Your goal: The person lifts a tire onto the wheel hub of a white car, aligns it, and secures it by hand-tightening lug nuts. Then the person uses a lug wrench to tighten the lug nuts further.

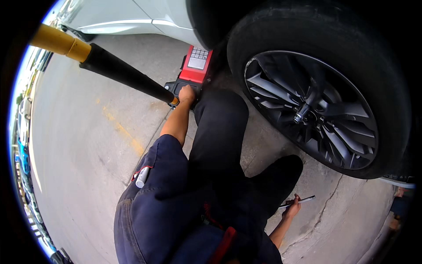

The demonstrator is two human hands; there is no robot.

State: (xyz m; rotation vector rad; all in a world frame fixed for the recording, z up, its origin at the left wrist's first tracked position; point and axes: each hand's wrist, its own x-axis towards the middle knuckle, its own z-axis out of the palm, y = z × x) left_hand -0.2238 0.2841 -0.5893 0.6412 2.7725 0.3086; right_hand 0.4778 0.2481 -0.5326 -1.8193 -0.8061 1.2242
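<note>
A red and black floor jack (193, 70) sits partly under the car, its long handle (127, 70) rising to the upper left. On the jack's black rear end, beside the foot of the handle, rests my left hand (187, 93) with its fingers curled; what they grip is hidden. Low on the right, my right hand (291, 207) is closed around a slim silver metal bar (307, 199), held apart from the wheel. The large tyre (387, 79) and dark multi-spoke wheel (347, 127) stand to the right of my knees. A chrome socket-like piece (300, 115) sticks out near the wheel's centre.
The pale car body (127, 15) overhangs the jack. Concrete floor (79, 145) with a worn yellow line and cracks spreads around me. Parked cars (24, 132) line the far left edge. A white cylinder (141, 177) pokes from my left sleeve pocket.
</note>
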